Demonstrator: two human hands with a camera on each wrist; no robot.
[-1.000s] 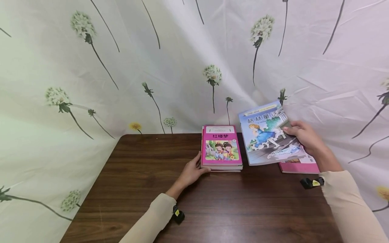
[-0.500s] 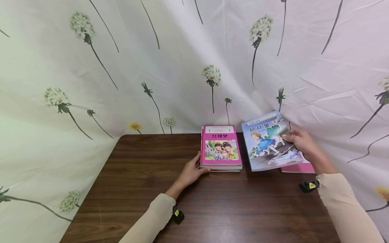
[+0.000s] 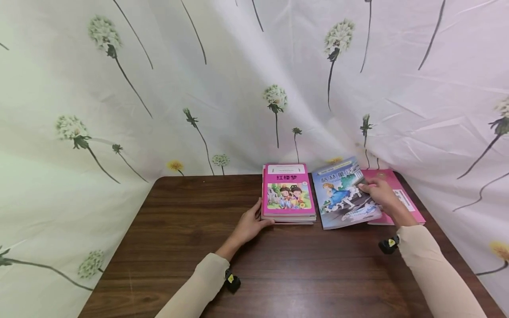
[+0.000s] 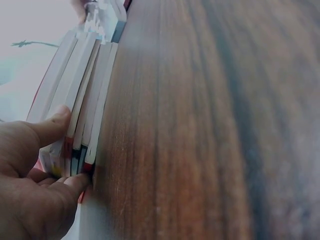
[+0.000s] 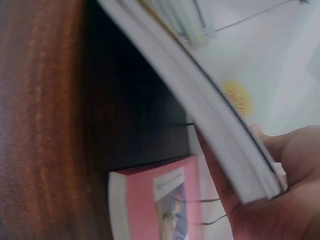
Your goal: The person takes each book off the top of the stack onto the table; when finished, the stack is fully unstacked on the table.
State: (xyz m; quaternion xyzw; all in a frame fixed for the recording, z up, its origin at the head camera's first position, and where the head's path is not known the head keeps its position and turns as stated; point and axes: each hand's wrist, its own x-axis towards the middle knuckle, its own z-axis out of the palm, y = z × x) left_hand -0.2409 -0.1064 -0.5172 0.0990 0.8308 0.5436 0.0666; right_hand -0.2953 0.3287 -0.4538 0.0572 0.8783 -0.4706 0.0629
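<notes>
A stack of books (image 3: 289, 192), topped by a pink one with two cartoon children on its cover, lies at the back of the table. My left hand (image 3: 249, 223) holds its front left corner; in the left wrist view the thumb (image 4: 52, 127) lies against the page edges and the fingers bend at the spines. To the right, my right hand (image 3: 379, 194) grips a blue storybook (image 3: 338, 201) by its right side, thumb on the cover. In the right wrist view this book is tilted, its lower side raised off the dark tabletop.
Another pink book (image 3: 409, 205) lies at the table's back right, partly covered by the blue book and the right hand. Behind the brown wooden table (image 3: 278, 269) hangs a white curtain (image 3: 230, 88) printed with dandelions.
My right hand has lowered the blue book and brought it leftward, closer to the stack. More of the pink book at the right shows now. The left hand has stayed on the stack.
</notes>
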